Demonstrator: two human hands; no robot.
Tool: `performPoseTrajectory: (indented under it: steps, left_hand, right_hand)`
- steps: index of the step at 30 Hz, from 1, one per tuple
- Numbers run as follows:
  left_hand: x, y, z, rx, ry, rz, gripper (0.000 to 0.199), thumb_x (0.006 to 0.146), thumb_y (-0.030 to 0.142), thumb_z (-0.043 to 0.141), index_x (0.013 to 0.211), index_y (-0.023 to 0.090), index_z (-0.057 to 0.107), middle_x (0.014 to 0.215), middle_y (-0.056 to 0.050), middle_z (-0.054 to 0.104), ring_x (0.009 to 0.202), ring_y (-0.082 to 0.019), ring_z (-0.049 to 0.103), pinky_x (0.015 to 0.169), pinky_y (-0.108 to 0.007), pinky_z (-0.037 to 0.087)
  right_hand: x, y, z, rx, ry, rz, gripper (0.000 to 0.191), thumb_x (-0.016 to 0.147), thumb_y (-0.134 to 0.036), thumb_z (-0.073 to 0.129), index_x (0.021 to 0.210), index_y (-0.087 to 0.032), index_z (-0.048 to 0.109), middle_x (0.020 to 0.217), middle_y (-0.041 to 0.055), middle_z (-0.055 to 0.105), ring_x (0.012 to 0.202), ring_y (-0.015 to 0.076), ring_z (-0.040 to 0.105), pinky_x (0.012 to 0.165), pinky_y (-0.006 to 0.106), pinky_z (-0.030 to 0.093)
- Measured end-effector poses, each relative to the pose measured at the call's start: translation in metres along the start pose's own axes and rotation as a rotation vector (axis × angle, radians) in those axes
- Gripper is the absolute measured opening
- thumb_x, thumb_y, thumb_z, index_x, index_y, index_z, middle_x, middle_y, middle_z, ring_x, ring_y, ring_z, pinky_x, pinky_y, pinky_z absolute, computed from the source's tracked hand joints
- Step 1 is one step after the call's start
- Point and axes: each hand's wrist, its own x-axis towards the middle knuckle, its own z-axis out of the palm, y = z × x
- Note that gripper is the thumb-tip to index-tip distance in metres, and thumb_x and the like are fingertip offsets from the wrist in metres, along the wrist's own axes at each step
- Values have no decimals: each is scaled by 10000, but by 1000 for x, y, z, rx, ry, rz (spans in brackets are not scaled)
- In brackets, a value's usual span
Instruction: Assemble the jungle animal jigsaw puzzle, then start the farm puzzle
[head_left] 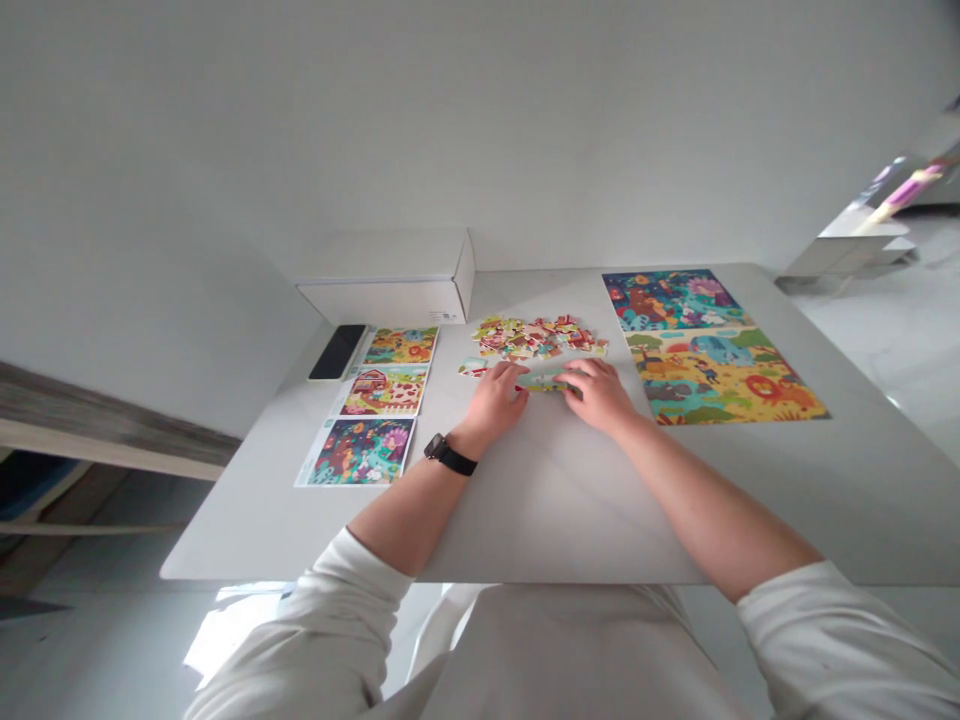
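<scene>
A short strip of joined puzzle pieces, pale blue along the top and green below, lies on the table between my two hands. My left hand, with a black watch on the wrist, has its fingers closed on the strip's left end. At the right end, the curled fingers of my right hand grip the strip, partly covering it. Just beyond my hands is a heap of loose puzzle pieces, mostly red, green and cream. A few pieces lie together by my left fingertips.
Three picture sheets lie in a column on the left, with a black phone beside them. A white box stands at the back left against the wall. Two finished puzzles, dark forest and yellow savanna, lie at the right.
</scene>
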Motion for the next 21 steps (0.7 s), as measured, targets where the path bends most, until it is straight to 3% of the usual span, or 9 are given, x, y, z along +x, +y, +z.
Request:
performPoseTrajectory:
  steps: [15, 21]
  left_hand:
    - [-4, 6, 5, 67, -179, 4, 389, 983, 275, 696, 1356, 277, 805, 1459, -139, 701, 1377, -356, 628, 1254, -580, 463]
    - [-4, 6, 3, 179, -214, 16, 382, 1021, 307, 667, 1377, 281, 801, 1481, -139, 677, 1391, -354, 611, 1243, -561, 471]
  right_hand:
    - [7, -2, 4, 27, -48, -27, 348, 981, -188, 686, 1276, -281, 845, 1366, 120, 756, 1280, 345, 658, 1148, 552, 517]
    - [0, 10, -2, 58, -6, -4, 411, 974, -203, 713, 1373, -261, 792, 1415, 122, 753, 1328, 339, 668, 1172, 555, 521]
